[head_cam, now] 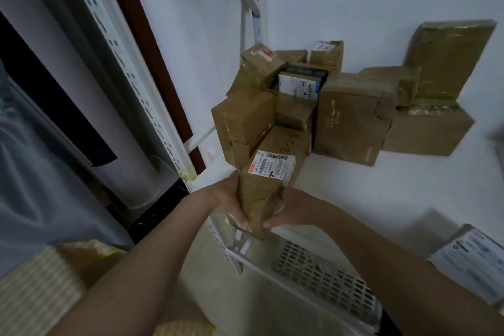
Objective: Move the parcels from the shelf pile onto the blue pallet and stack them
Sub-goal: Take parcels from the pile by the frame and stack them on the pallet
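A long brown taped parcel [270, 172] with a white shipping label sticks out from the front of the shelf pile [341, 106]. My left hand [231, 200] grips its near end from the left. My right hand [285, 209] grips the same end from the right and below. The pile behind holds several brown cardboard boxes, stacked on the white shelf [381, 185] against the wall. The blue pallet is not in view.
A white perforated shelf upright [152, 106] runs diagonally at the left. A white slotted crate [313, 278] sits below the shelf edge. A parcel with a white label [474, 259] lies at the right edge. A pale woven sack [35, 289] is at bottom left.
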Tool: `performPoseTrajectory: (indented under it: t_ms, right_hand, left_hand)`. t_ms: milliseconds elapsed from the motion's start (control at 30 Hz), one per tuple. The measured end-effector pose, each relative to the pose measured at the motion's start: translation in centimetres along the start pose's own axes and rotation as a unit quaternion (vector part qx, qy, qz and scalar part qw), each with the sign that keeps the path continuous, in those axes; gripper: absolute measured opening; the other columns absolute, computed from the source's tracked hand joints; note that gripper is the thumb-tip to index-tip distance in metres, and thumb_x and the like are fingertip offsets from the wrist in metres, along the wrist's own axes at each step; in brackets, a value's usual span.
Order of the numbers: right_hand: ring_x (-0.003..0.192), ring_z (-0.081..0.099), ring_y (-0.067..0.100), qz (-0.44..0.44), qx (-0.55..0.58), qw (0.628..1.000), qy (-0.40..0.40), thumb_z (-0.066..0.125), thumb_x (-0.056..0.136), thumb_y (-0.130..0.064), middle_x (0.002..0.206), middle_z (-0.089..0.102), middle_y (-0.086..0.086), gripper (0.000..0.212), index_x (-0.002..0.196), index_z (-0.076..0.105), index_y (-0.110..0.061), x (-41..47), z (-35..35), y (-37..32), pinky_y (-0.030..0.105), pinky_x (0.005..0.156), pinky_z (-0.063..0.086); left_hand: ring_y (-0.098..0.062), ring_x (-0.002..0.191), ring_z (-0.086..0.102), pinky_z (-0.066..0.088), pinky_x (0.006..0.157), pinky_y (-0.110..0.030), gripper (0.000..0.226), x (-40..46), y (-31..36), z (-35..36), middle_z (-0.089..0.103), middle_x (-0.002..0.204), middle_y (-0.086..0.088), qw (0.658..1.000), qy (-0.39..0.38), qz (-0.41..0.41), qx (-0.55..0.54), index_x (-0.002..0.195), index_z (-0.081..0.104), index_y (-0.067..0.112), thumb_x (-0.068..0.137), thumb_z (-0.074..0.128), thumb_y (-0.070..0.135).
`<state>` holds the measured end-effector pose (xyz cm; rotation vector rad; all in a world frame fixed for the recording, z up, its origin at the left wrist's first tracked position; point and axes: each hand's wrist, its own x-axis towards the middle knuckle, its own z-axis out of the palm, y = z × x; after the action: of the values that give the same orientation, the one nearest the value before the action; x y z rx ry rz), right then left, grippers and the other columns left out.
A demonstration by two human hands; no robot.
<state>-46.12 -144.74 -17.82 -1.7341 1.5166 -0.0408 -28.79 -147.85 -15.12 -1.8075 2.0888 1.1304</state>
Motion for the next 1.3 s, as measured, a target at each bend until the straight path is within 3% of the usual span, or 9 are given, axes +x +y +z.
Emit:
performPoseTrajectory:
  t_ms: [167,333,433,567,767,833,967,1200,1300]
  right_hand:
    - [0.113,0.055,0.021,0.016,0.063,0.998,-0.003,0.080,0.070,-0.038,0.128,0.053,0.005,0.083,0.137,0.039,-0.012,0.7,0.2,-0.3,0.035,0.097,0.048]
    - [0.066,0.049,0.001,0.033,0.140,0.990,0.008,0.080,0.074,-0.023,0.079,0.054,-0.012,0.031,0.091,0.054,-0.025,0.1,1.2,-0.6,0.016,0.060,0.045]
    - [0.092,0.060,0.010,0.038,0.178,0.982,0.045,0.083,0.070,-0.025,0.106,0.062,-0.004,0.050,0.113,0.057,-0.021,-0.9,1.4,-1.3,0.027,0.086,0.052]
    - [0.130,0.041,0.018,0.039,0.179,0.976,0.114,0.085,0.067,-0.022,0.138,0.038,-0.001,0.099,0.142,0.024,-0.007,-3.5,0.6,-3.3,0.021,0.103,0.037]
    - [0.117,0.045,0.011,0.055,0.185,0.963,0.186,0.083,0.069,-0.021,0.129,0.045,-0.003,0.076,0.126,0.033,-0.013,-7.5,0.1,-5.0,0.027,0.107,0.038]
    - [0.124,0.043,0.012,0.061,0.180,0.956,0.221,0.087,0.062,-0.029,0.129,0.042,-0.001,0.091,0.131,0.030,-0.012,-8.8,0.0,-4.8,0.026,0.105,0.040]
    - [0.118,0.047,0.012,0.083,0.193,0.940,0.268,0.089,0.056,-0.033,0.126,0.047,-0.002,0.094,0.129,0.034,-0.014,-12.4,0.2,-3.8,0.024,0.101,0.042]
    - [0.117,0.053,0.016,0.104,0.235,0.911,0.323,0.090,0.055,-0.029,0.123,0.055,-0.002,0.094,0.130,0.036,-0.012,-19.3,-0.3,-1.0,0.032,0.103,0.045]
    - [0.108,0.057,0.011,0.080,0.256,0.900,0.344,0.087,0.064,-0.020,0.115,0.059,-0.005,0.070,0.119,0.043,-0.019,-22.9,-0.4,0.2,0.022,0.093,0.049]
  left_hand:
    - [-0.019,0.139,0.028,0.031,0.113,-0.028,0.130,1.1,-1.0,-0.8,0.021,0.152,0.003,0.999,-0.024,0.018,0.015,0.151,0.001,0.023,0.058,0.092,0.031]
    - [-0.009,0.133,0.030,0.025,0.104,-0.013,0.110,0.4,-0.2,-0.3,0.027,0.147,0.005,0.994,-0.034,0.099,0.001,0.149,0.013,0.018,0.068,0.086,0.009]
    - [-0.008,0.123,0.041,0.035,0.102,-0.019,0.098,-0.6,0.0,-0.2,0.044,0.138,0.004,0.992,-0.020,0.126,-0.022,0.143,0.030,0.021,0.065,0.087,0.006]
    - [-0.012,0.119,0.051,0.044,0.102,-0.028,0.084,-2.0,0.0,-0.4,0.056,0.122,0.006,0.983,0.016,0.176,-0.052,0.125,0.045,0.020,0.057,0.092,0.010]
    - [-0.002,0.105,0.054,0.039,0.074,-0.004,0.075,-4.3,1.7,-1.7,0.051,0.097,0.024,0.960,0.034,0.273,-0.053,0.117,0.046,0.029,0.060,0.088,0.004]
    - [0.006,0.091,0.048,0.039,0.068,-0.002,0.073,-4.8,2.5,-1.9,0.048,0.094,0.024,0.957,0.016,0.286,-0.046,0.108,0.042,0.034,0.060,0.087,0.001]
    - [-0.009,0.109,0.055,0.049,0.094,-0.029,0.090,-5.1,4.3,-0.9,0.059,0.117,0.009,0.955,-0.010,0.295,-0.027,0.123,0.045,0.022,0.047,0.094,0.014]
    - [-0.013,0.107,0.055,0.050,0.092,-0.033,0.095,-6.9,9.6,2.8,0.057,0.115,0.007,0.940,0.017,0.340,-0.031,0.126,0.043,0.022,0.046,0.094,0.021]
    - [-0.013,0.106,0.055,0.051,0.093,-0.035,0.095,-7.8,12.5,4.6,0.058,0.115,0.006,0.932,0.015,0.362,-0.024,0.126,0.042,0.023,0.046,0.094,0.024]
